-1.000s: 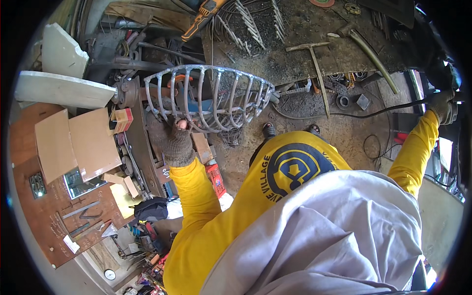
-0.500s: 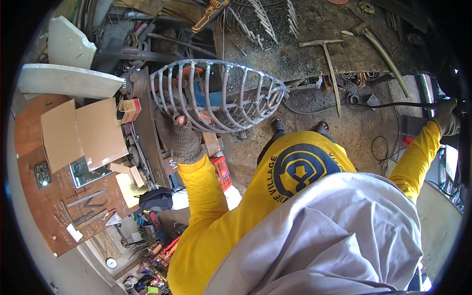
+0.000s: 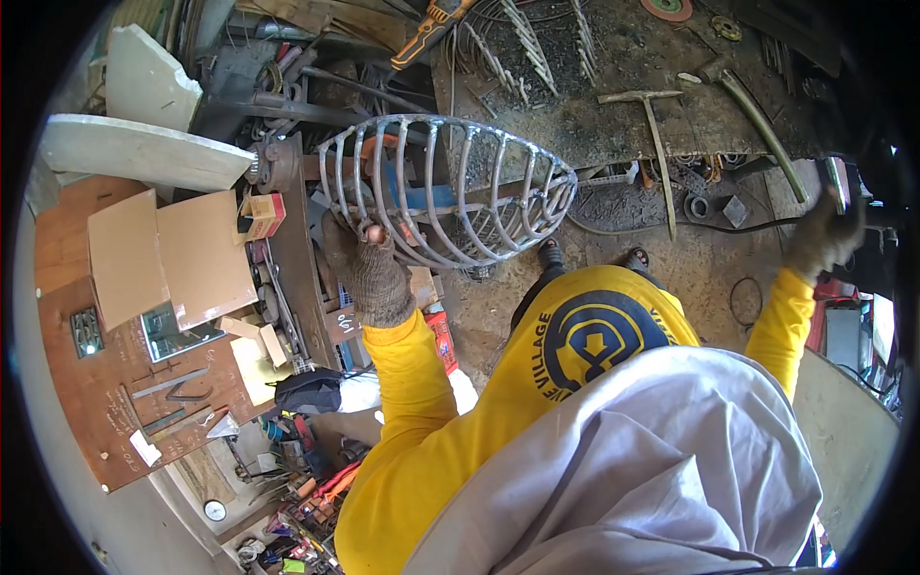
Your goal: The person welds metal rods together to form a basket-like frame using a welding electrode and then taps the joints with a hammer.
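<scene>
My left hand (image 3: pixel 380 278), in a grey-brown knit glove with a bare thumb tip, is closed around a bar at the lower left of a welded metal basket-like cage (image 3: pixel 467 196). The cage is made of curved ribs and narrows to a point at the right, lying tilted beside the workbench (image 3: pixel 575 125). Far to the right, my gloved right hand (image 3: pixel 824 240) is raised and slightly blurred. Its fingers are curled next to a shiny metal piece (image 3: pixel 839 184) and dark shapes; what they hold is hidden. A black cable (image 3: pixel 738 228) runs up to this hand.
A chipping hammer (image 3: pixel 656 144) and another long-handled hammer (image 3: pixel 762 125) lie on the bench, near an orange-and-black power tool (image 3: pixel 426 36) and metal rods (image 3: pixel 529 43). At left, a brown board (image 3: pixel 72 383) bears cardboard (image 3: pixel 206 259). Cluttered tools (image 3: pixel 307 513) lie lower left.
My right hand has moved inward from the right edge. My left hand and the cage appear a little further right, as does the whole bench scene.
</scene>
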Demonstrator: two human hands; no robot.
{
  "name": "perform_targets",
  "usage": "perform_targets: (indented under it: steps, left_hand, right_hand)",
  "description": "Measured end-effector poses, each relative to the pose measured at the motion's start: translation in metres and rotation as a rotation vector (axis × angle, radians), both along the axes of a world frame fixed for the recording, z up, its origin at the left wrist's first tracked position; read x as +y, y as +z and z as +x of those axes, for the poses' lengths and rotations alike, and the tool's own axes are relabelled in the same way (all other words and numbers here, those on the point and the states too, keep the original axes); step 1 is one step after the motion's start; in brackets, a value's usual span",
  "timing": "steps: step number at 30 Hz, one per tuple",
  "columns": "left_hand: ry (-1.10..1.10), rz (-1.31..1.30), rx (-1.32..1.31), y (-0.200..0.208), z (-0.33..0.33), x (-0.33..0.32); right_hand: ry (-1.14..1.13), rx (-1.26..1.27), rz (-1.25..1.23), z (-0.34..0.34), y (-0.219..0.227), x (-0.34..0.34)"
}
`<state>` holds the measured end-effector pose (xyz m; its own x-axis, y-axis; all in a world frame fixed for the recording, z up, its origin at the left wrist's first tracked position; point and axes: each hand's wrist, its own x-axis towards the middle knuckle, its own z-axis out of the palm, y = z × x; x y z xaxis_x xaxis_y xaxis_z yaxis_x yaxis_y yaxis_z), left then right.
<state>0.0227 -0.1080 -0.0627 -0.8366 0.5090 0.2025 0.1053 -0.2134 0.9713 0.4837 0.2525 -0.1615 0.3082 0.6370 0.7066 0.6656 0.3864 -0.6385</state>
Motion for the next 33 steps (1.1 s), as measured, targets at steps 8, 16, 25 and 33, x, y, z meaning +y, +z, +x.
perform_targets:
  steps: [8, 16, 25, 33]
  left_hand:
    - [0.023, -0.165, 0.323, 0.024, 0.024, -0.001]
    - [0.077, -0.157, 0.290, 0.015, 0.020, -0.011]
    - [-0.007, -0.166, 0.463, 0.050, 0.048, 0.014]
    - [-0.162, -0.515, 0.814, 0.080, 0.074, 0.044]
  right_hand:
    - [0.730, 0.204, -0.639, -0.104, -0.015, -0.094]
    - [0.853, 0.011, -1.133, -0.133, -0.026, -0.108]
    - [0.967, 0.550, -1.399, -0.151, -0.002, -0.100]
    - [0.900, 0.286, -1.244, -0.126, 0.005, -0.129]
